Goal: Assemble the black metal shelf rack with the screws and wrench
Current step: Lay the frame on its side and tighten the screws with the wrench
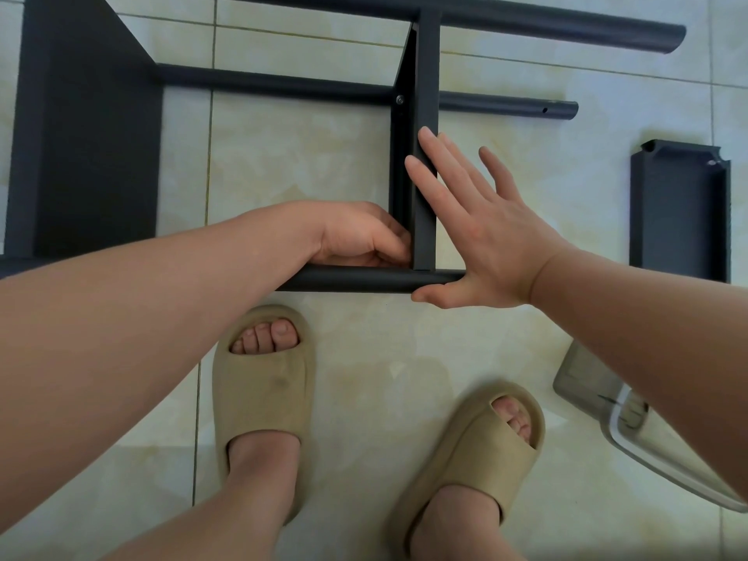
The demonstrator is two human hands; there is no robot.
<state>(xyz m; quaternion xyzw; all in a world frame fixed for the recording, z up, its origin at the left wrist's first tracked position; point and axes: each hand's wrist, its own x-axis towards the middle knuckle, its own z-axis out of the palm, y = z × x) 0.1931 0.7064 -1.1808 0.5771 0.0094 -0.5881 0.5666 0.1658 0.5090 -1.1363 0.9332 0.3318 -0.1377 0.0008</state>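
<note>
Rack (pixel 526 24) lies on floor tiles (pixel 303 155), part built. Middle shelf (pixel 425 196) has screw (pixel 399 100) in at far joint. Near joint, at near tube (pixel 356 279), is the step in hand. Left hand (pixel 356 236) curled tight in that corner; what it holds is hidden, maybe screw or wrench. Right hand (pixel 485 236) flat, fingers straight, pressing shelf side, gripping nothing. Loose shelf (pixel 680 212) at right, not yet on. Clear bag (pixel 595 390) near right; inside hard to see.

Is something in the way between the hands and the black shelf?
No, nothing visible. The right hand lies flat against the shelf, and the left hand curls at its corner by the tube. What the left fingers hold is hidden.
</note>
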